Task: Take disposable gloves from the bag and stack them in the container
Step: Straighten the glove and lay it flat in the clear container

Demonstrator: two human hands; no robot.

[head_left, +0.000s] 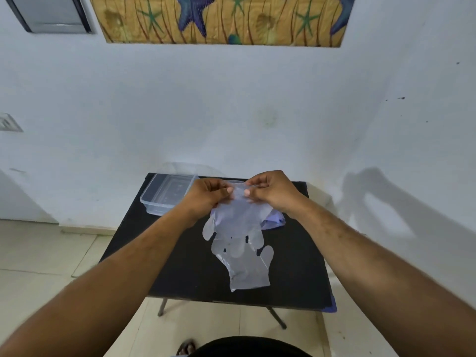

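Note:
Above the black table (180, 266), my left hand (206, 195) and my right hand (270, 190) both pinch the cuff of a clear disposable glove (237, 220). It hangs down between them, fingers pointing toward me. A second clear glove (247, 269) lies flat on the table below it, fingers pointing away. A crumpled bluish bag (274, 221) lies under my right wrist, partly hidden. The clear plastic container (164, 194) stands at the table's far left corner, just left of my left hand, with what looks like a lid inside.
The small table stands against a white wall on thin metal legs (277, 318). Tiled floor (51, 253) surrounds it. My foot in a sandal (186, 347) shows at the bottom edge. A starfish picture (221, 19) hangs high on the wall.

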